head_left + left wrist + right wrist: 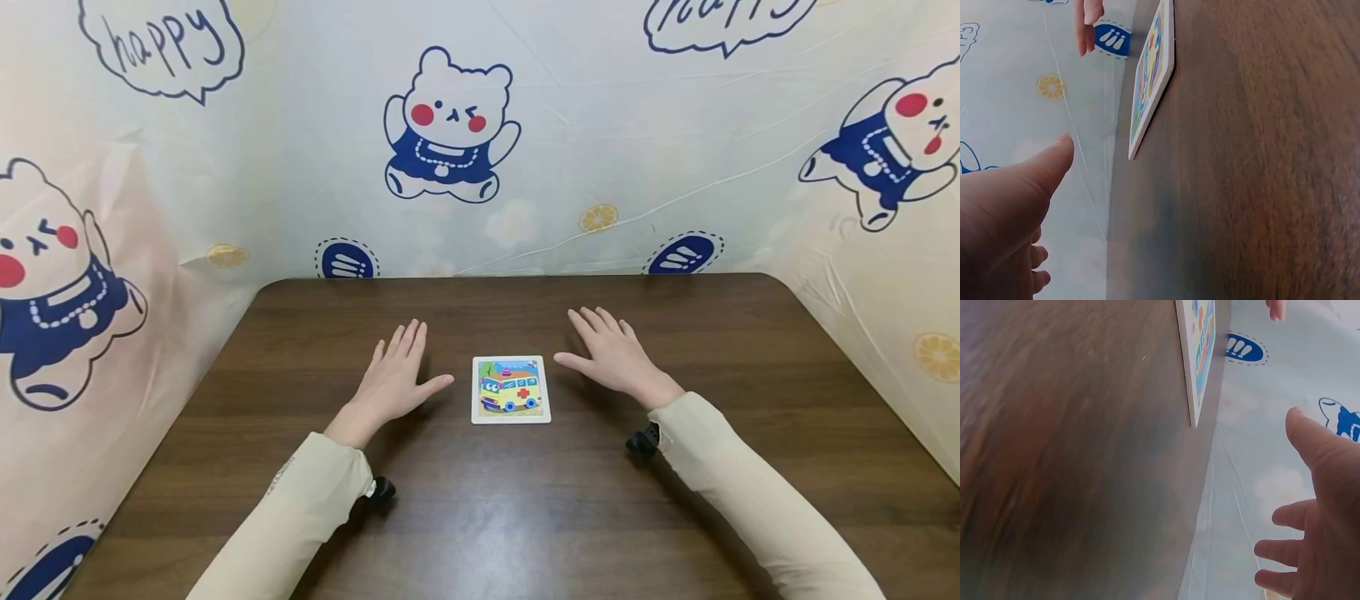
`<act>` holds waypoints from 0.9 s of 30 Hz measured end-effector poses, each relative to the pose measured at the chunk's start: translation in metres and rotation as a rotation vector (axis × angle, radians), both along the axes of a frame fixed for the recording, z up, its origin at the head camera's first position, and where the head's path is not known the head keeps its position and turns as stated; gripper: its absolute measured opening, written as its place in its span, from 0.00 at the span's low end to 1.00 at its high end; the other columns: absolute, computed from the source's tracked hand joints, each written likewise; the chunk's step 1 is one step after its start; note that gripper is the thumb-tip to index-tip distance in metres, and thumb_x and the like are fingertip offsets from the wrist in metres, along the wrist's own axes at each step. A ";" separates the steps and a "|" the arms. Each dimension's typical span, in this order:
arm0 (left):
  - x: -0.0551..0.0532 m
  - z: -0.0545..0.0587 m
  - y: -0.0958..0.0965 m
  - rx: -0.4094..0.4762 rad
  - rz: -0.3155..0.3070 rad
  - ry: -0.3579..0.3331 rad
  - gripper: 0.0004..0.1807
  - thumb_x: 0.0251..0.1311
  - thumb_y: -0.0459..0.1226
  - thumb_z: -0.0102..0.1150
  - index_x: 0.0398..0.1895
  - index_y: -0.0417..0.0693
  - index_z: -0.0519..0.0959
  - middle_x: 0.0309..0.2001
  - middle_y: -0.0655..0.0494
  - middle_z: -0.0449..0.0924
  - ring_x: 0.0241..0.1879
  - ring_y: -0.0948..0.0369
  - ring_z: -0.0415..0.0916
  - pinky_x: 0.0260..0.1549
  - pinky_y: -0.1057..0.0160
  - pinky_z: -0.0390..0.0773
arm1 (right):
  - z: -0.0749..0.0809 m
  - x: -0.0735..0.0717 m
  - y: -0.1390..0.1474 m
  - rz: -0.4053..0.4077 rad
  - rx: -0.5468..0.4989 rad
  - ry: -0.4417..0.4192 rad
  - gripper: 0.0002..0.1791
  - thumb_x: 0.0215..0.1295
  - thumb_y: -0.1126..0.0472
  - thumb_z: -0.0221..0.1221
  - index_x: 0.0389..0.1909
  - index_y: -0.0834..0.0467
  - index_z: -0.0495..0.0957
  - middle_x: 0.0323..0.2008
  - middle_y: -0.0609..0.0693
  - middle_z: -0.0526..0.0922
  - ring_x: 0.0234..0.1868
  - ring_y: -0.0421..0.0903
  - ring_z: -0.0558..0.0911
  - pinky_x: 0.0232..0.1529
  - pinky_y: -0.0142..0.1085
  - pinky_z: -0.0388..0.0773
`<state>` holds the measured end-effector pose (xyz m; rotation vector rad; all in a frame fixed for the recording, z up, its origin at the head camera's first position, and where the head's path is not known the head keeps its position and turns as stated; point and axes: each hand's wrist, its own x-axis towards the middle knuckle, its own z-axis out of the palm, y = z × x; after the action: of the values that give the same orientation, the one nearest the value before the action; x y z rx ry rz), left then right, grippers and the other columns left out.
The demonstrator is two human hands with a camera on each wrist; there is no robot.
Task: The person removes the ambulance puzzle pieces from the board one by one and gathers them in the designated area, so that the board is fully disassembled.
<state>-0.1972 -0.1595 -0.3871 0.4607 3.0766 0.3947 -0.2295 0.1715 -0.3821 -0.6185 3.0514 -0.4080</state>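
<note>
A small square picture puzzle [511, 390] with a white frame lies flat on the dark wooden table [480, 517]. Its picture is a yellow ambulance with a face and a red cross. To its left my left hand [392, 379] hovers palm down, fingers straight and thumb pointing at the puzzle. On the other side my right hand [611, 354] is held the same way, its thumb near the puzzle's upper right corner. Neither hand touches the puzzle or holds anything. In both wrist views the puzzle [1152, 75] shows edge-on, apart from the thumb.
Behind the table hangs a pale cloth [300, 150] printed with bears, orange slices and the word happy. It also runs down both sides. Black wrist cameras, left [381, 492] and right [642, 442], sit under the cream sleeves [315, 492].
</note>
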 end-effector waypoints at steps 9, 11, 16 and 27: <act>-0.002 -0.002 0.004 0.037 -0.067 -0.006 0.50 0.59 0.57 0.52 0.70 0.34 0.44 0.70 0.39 0.42 0.69 0.45 0.39 0.62 0.43 0.43 | 0.002 -0.003 -0.018 0.048 -0.007 0.013 0.45 0.61 0.35 0.49 0.70 0.59 0.52 0.67 0.61 0.56 0.67 0.59 0.52 0.61 0.59 0.46; -0.002 -0.003 0.006 0.047 -0.084 -0.011 0.49 0.59 0.57 0.53 0.70 0.34 0.44 0.70 0.39 0.42 0.68 0.45 0.39 0.62 0.44 0.43 | 0.003 -0.003 -0.022 0.063 -0.010 0.018 0.44 0.61 0.35 0.49 0.70 0.59 0.52 0.67 0.61 0.57 0.67 0.59 0.53 0.61 0.58 0.47; -0.003 -0.004 0.011 0.074 -0.130 -0.040 0.49 0.59 0.56 0.54 0.71 0.36 0.44 0.70 0.41 0.42 0.69 0.47 0.40 0.63 0.46 0.44 | 0.005 -0.004 -0.032 0.103 -0.033 0.020 0.44 0.61 0.36 0.50 0.70 0.60 0.53 0.66 0.61 0.58 0.67 0.59 0.54 0.61 0.57 0.50; -0.006 -0.010 0.024 0.043 -0.194 -0.136 0.49 0.58 0.56 0.55 0.71 0.39 0.45 0.71 0.44 0.43 0.69 0.49 0.40 0.64 0.49 0.44 | 0.007 -0.008 -0.055 0.170 -0.143 -0.045 0.41 0.61 0.39 0.53 0.69 0.59 0.56 0.65 0.58 0.61 0.65 0.55 0.59 0.60 0.52 0.58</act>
<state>-0.2036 -0.1358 -0.3971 0.6957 2.8649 0.4666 -0.2371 0.1161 -0.3750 -0.8536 2.9156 -0.6300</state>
